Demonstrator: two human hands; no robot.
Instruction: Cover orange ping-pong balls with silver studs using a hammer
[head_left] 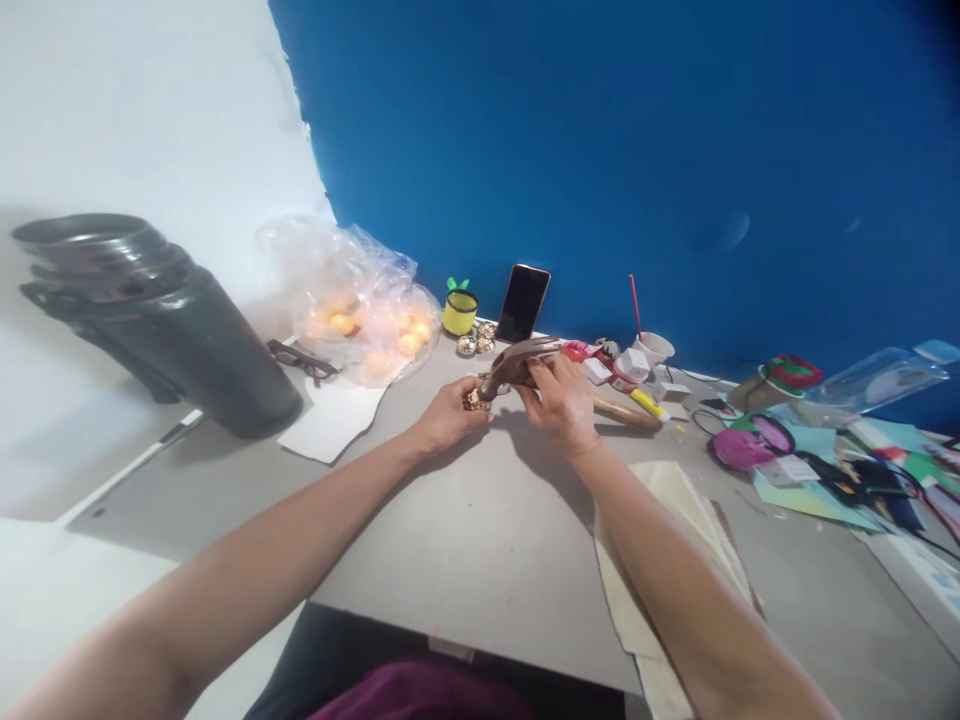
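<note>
My left hand [452,412] is closed around a small round gold-and-dark patterned ball [477,400]. Its fingers partly hide the ball. A brown, worn claw hammer [514,362] lies across just above it, its face end touching or very close to the ball; I cannot tell which. My right hand [559,400] grips the hammer by its head, and the wooden handle [630,412] sticks out to the right behind the wrist. Several similar shiny patterned balls [466,345] rest on the grey table [480,520] beyond my left hand.
At left stand a large dark flask [217,350], glasses [304,360], white paper [330,420] and a plastic bag of orange fruit [375,310]. A phone [523,303] leans against the blue wall beside a yellow holder [460,313]. Right are a cup [655,349], cloth [637,540] and clutter.
</note>
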